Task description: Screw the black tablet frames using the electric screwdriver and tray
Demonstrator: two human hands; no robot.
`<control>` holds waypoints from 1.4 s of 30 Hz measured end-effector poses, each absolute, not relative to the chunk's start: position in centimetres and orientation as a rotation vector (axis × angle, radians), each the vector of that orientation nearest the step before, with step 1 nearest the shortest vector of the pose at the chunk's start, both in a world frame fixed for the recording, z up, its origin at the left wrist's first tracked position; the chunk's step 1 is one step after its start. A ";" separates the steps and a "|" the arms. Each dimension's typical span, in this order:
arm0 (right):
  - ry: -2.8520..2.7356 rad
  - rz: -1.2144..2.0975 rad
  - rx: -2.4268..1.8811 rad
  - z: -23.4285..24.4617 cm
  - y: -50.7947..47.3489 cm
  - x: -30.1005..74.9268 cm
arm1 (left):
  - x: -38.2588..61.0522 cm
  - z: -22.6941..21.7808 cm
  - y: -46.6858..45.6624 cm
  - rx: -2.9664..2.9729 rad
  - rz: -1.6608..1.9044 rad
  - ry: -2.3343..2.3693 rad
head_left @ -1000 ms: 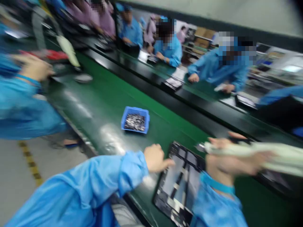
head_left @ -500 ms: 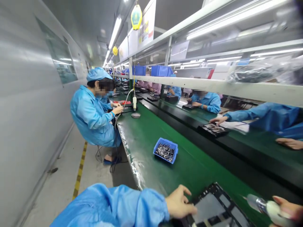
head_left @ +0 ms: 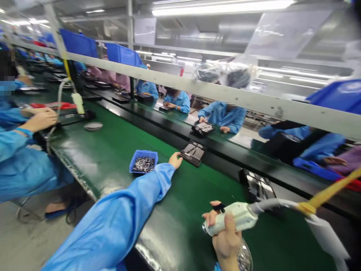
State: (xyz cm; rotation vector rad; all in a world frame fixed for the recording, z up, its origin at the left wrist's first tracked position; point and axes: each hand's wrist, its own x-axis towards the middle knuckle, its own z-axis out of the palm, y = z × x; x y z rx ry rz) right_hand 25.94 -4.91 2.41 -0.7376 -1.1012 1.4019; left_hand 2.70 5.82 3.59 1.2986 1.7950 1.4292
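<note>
Stretching far over the green worktop [head_left: 183, 203], the person's left hand [head_left: 175, 161] touches the near corner of a flat black device [head_left: 193, 152], which lies where the green surface meets the dark strip [head_left: 221, 167]. These fingers are close together; whether they pinch the edge, I cannot tell from where I stand. The right hand [head_left: 228, 239] has its fingers wrapped around a pale power driver [head_left: 239, 218], the thumb laid along its body. Under this hand, partly covered by it, is a round dish [head_left: 246, 256] with small shiny pieces.

Just beside the left sleeve [head_left: 124, 210] stands a blue box [head_left: 145, 152] full of small metal parts; the forearm passes very near it. On the right, a grey hose [head_left: 270, 204] and a yellow strap [head_left: 332, 192] run from the driver, and the hose crosses before a second device [head_left: 261, 186]. Farther left, another driver [head_left: 78, 104] hangs near a shallow dish [head_left: 93, 126], beside a seated co-worker [head_left: 31, 165]. A pale rail [head_left: 175, 79] crosses above.
</note>
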 end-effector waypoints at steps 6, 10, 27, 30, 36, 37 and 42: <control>-1.049 1.616 -0.641 2.0 -4.0 24.6 | 3.1 -2.0 0.2 1.391 1.294 1.528; -1.085 1.686 -0.612 2.0 -3.7 24.5 | 3.3 -3.0 -2.3 1.449 1.249 1.429; -0.991 1.773 -0.572 2.2 -3.5 25.0 | 8.1 4.1 -3.7 1.764 1.327 1.218; -0.972 1.699 -0.620 2.0 -3.4 24.5 | 7.7 2.2 -3.6 1.689 1.274 1.233; -0.937 1.592 -0.692 2.1 -3.2 24.0 | 7.3 1.0 -3.6 1.705 1.248 1.245; -0.951 1.603 -0.682 2.3 -3.2 24.2 | 7.2 0.9 -3.5 1.702 1.240 1.250; -1.067 1.778 -0.535 2.5 -3.3 25.3 | 7.3 0.1 -3.4 1.644 1.164 1.247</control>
